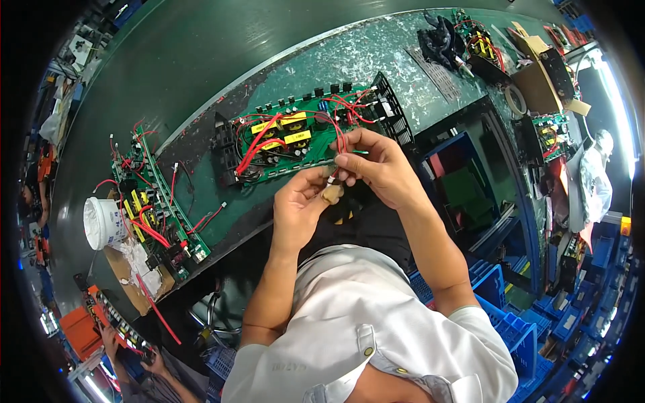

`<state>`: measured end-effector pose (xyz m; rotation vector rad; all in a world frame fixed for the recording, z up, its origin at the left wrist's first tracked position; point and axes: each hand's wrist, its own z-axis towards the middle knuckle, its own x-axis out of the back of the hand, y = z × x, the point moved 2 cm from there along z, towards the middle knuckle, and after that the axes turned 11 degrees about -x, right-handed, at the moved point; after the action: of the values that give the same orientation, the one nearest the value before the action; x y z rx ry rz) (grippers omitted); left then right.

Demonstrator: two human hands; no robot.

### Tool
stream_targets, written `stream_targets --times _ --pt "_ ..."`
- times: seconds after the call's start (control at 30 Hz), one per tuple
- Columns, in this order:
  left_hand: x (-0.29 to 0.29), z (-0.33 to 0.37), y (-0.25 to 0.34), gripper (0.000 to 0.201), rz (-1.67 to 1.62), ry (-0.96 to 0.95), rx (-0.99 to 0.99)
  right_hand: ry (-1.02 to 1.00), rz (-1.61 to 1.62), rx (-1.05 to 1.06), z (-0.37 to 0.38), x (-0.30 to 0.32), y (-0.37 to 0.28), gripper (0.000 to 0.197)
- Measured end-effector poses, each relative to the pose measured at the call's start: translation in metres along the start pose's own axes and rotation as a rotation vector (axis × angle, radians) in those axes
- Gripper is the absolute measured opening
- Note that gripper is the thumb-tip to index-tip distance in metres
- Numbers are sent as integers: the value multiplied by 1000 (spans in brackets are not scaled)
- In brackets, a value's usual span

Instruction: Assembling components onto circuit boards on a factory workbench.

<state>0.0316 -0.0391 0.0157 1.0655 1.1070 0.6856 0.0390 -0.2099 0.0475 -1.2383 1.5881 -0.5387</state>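
A green circuit board with yellow parts, black heat sinks and several red wires lies on the green workbench. My left hand sits just below its near edge, fingers curled around a small tan piece. My right hand pinches the ends of red wires that run up to the board, its fingertips touching my left hand's fingertips. What exactly sits between the fingertips is too small to tell.
A second green board with red wires stands on edge at the left, by a white cup and cardboard. More boards, a tape roll and boxes sit at the far right. Blue crates lie below. Another person's hands work at lower left.
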Motion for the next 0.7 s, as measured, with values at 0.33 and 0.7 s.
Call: stream_targets --times 0.33,0.7 --pt "3 8 -2 22 -47 276 2 109 -163 33 -1 13 2 13" --pt "4 15 -6 22 -121 136 -32 153 -551 105 -15 6 5 9"
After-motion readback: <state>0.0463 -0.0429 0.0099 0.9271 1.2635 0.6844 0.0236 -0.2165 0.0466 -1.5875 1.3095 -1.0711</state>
